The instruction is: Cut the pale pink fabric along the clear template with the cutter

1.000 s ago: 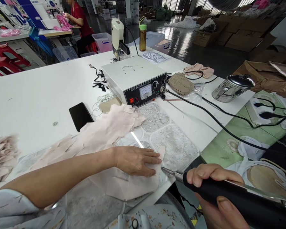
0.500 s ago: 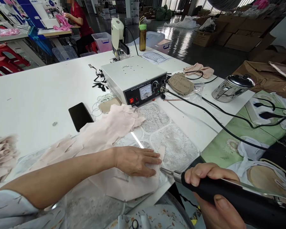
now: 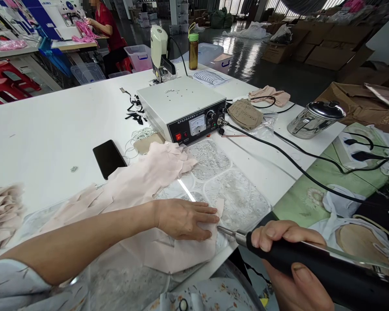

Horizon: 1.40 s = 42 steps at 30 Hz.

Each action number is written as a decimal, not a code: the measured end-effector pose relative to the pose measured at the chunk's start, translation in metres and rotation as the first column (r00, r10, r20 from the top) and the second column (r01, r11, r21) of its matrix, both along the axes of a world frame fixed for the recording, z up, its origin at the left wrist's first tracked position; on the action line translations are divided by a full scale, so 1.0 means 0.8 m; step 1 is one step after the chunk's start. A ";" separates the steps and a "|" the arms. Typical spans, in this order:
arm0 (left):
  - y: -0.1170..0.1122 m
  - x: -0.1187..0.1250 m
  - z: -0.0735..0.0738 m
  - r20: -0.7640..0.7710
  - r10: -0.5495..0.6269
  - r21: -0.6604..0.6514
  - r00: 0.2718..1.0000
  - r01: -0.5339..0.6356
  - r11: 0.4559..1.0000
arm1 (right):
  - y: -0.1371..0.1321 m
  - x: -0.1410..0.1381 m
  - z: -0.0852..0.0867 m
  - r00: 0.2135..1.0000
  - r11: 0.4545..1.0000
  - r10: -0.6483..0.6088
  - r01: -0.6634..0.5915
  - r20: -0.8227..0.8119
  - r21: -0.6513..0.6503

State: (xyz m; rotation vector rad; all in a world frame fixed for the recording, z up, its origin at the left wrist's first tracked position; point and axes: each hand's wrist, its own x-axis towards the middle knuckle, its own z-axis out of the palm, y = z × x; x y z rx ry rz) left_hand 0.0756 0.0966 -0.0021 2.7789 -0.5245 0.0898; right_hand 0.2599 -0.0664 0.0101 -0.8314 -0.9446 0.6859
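My left hand (image 3: 184, 218) lies flat, fingers stretched out, pressing a pale pink fabric piece (image 3: 181, 252) onto a clear scratched plate (image 3: 240, 198) at the table's near edge. My right hand (image 3: 288, 255) is wrapped round a black handheld cutting tool (image 3: 311, 268); its metal tip (image 3: 225, 231) touches the fabric's right edge just beside my left fingertips. A black cable (image 3: 294, 166) runs from the tool to a white control box (image 3: 184, 108) with a meter and knobs.
More pink fabric (image 3: 142, 177) trails left; a stack of cut pieces (image 3: 3, 214) lies at far left. A black phone (image 3: 108, 157), a steel pot (image 3: 314, 119), a bottle (image 3: 193, 47) and a cutting machine (image 3: 160, 52) stand on the white table (image 3: 45, 129). A person in red works at the far left.
The tool tip has slid slightly left, from just off the fabric's edge to touching it beside my left fingertips. My left hand has stayed put.
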 end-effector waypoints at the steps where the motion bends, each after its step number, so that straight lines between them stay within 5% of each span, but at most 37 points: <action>1: 0.000 0.000 0.000 -0.008 0.001 -0.002 1.000 -0.001 1.000 | 0.000 0.000 0.000 1.000 1.000 -0.001 0.001 0.001 -0.003; 10: -0.001 0.000 0.001 -0.126 0.036 -0.085 0.991 -0.047 0.995 | -0.002 0.002 -0.001 1.000 1.000 -0.019 0.019 0.019 -0.008; 20: 0.002 0.003 0.002 -0.009 0.020 0.006 1.000 -0.020 1.000 | -0.002 0.002 -0.002 0.999 1.000 -0.010 0.010 0.030 -0.004; 34: 0.001 0.001 0.000 -0.026 0.044 -0.006 0.999 -0.044 0.999 | -0.007 0.004 -0.002 0.994 0.993 -0.103 0.105 0.040 -0.059; 42: 0.001 0.003 0.003 -0.105 0.012 0.096 0.994 -0.002 0.995 | -0.005 0.004 -0.002 0.994 0.994 -0.101 0.103 0.049 -0.041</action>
